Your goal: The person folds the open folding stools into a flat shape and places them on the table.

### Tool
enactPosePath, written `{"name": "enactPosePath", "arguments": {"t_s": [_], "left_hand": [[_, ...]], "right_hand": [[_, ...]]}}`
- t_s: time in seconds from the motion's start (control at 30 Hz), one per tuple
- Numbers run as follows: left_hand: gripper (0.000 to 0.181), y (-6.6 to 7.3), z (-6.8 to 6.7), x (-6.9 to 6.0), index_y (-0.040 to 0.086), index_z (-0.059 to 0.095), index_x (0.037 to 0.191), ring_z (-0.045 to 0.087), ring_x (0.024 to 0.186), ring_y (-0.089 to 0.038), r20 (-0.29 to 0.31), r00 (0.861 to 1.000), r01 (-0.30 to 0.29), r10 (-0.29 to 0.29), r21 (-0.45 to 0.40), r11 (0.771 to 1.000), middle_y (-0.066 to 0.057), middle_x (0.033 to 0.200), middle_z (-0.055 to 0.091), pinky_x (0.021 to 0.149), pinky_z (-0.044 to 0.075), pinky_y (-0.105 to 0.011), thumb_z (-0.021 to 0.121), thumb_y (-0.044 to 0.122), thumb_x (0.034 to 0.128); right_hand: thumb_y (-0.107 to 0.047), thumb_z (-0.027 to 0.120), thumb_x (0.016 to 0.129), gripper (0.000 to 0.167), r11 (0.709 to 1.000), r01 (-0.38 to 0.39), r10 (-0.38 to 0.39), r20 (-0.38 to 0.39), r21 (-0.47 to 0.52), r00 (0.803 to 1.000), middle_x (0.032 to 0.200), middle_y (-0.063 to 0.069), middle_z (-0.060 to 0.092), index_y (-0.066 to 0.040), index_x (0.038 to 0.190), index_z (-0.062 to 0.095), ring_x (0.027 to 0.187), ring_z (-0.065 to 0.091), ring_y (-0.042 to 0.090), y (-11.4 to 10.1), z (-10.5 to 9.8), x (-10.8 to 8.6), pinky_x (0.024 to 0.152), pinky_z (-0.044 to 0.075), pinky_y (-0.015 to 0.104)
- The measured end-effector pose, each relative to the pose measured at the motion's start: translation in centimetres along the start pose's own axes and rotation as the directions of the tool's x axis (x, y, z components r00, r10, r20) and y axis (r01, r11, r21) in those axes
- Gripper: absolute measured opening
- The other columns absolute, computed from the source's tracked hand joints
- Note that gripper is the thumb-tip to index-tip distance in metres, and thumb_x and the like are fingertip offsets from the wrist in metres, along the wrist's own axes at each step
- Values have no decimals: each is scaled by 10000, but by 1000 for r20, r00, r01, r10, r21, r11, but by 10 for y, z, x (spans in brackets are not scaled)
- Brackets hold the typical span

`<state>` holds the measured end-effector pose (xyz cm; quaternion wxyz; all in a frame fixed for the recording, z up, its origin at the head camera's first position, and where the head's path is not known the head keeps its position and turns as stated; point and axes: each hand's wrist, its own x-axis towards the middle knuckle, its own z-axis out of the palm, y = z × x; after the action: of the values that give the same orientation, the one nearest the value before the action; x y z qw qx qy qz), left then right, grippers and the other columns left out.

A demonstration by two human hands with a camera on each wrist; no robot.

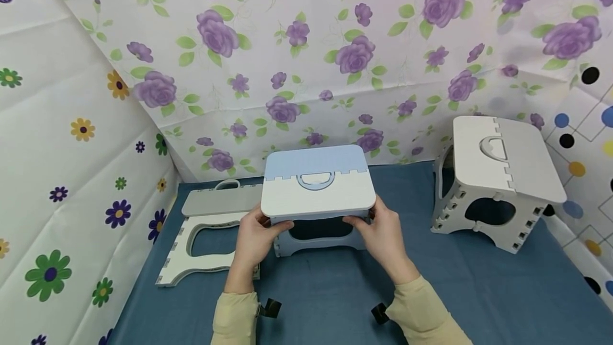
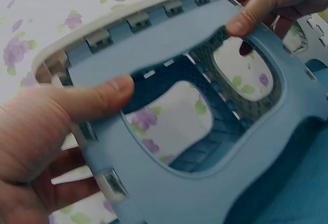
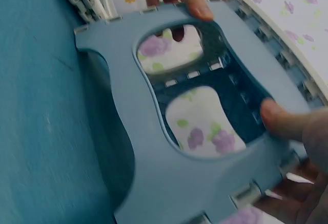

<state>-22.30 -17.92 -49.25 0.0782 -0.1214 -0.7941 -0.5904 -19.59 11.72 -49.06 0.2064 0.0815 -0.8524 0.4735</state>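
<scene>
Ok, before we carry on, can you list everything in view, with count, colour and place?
Blue-and-white stool: 1, light blue and white, centre, between the hands
Flattened stool: 1, off-white and grey, lying to the left
Standing stool: 1, off-white, to the right
Table cover: 1, dark blue, under the stools
Rose-print sheet: 1, white with purple roses, behind
Daisy-print sheet: 1, white with multicoloured flowers, left
Dotted sheet: 1, white with coloured dots, right
Wrist gadgets: 2, black, one at each cuff
Sleeves: 2, pale yellow, bottom
Left hand: 1, bare, gripping the centre stool's left side
Right hand: 1, bare, gripping its right side
</scene>
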Motion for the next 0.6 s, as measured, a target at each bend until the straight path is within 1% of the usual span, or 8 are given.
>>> {"name": "enactPosePath", "arguments": {"t_s": [0.1, 0.17, 0.27, 0.33, 0.4, 0.5, 0.53, 0.6], "left_hand": [[510, -2, 0, 0, 200, 735, 1360, 669, 1244, -267, -8, 1000, 5, -5, 4, 1000, -26, 1363, 696, 969, 572, -500, 907, 143, 883], [562, -2, -2, 0, 203, 703, 1408, 636, 1302, -303, 14, 999, 34, -34, 9, 999, -43, 1428, 653, 1001, 561, -522, 904, 136, 888], [720, -4, -5, 0, 207, 577, 1548, 558, 1393, -380, 78, 990, 110, -119, 110, 988, -112, 1522, 580, 1055, 510, -588, 899, 174, 906], [805, -6, -6, -1, 180, 497, 1609, 553, 1387, -418, 120, 974, 165, -193, 210, 964, -167, 1528, 566, 1051, 501, -608, 898, 217, 911], [820, -9, -6, -1, 133, 486, 1607, 602, 1312, -429, 146, 958, 197, -249, 300, 933, -210, 1461, 610, 1013, 513, -609, 899, 261, 910], [744, -12, -1, -1, 57, 561, 1521, 676, 1167, -402, 160, 946, 218, -284, 334, 917, -211, 1335, 676, 927, 558, -563, 905, 279, 900], [720, -13, 1, -1, 40, 586, 1486, 685, 1144, -392, 156, 945, 224, -287, 332, 916, -205, 1311, 687, 913, 565, -551, 913, 277, 890], [691, -14, 6, -1, 14, 618, 1430, 696, 1126, -395, 141, 952, 213, -272, 332, 919, -209, 1283, 700, 903, 573, -543, 930, 273, 870]], "right_hand": [[-194, 922, 880, 784, 999, -43, 44, 47, -27, 998, 1338, 165, 712, -114, 1548, 520, 1189, 714, 369, 4, -4, 2, 899, 606, 545], [-225, 926, 882, 847, 992, -104, 112, 110, -77, 988, 1371, 199, 688, -122, 1589, 471, 1182, 709, 392, 8, -4, 3, 883, 605, 556], [-263, 907, 905, 920, 964, -193, 232, 224, -181, 947, 1441, 263, 625, -95, 1639, 378, 1186, 691, 423, 15, -1, 2, 857, 588, 554], [-273, 897, 912, 911, 944, -242, 299, 269, -226, 916, 1444, 292, 611, -57, 1628, 376, 1171, 692, 430, 19, 1, 1, 850, 578, 543], [-291, 889, 918, 902, 932, -269, 335, 290, -244, 897, 1454, 311, 597, -27, 1616, 382, 1188, 683, 443, 21, 3, 0, 877, 573, 554], [-327, 901, 903, 901, 929, -287, 348, 289, -232, 892, 1452, 313, 599, -23, 1596, 413, 1218, 667, 453, 22, 5, -1, 907, 562, 575], [-338, 908, 894, 916, 930, -287, 346, 286, -228, 893, 1451, 310, 601, -28, 1598, 412, 1222, 665, 452, 23, 6, -1, 916, 558, 578], [-352, 923, 875, 944, 933, -287, 342, 280, -218, 897, 1447, 301, 609, -37, 1603, 412, 1231, 660, 451, 24, 8, 0, 936, 550, 585]]}}
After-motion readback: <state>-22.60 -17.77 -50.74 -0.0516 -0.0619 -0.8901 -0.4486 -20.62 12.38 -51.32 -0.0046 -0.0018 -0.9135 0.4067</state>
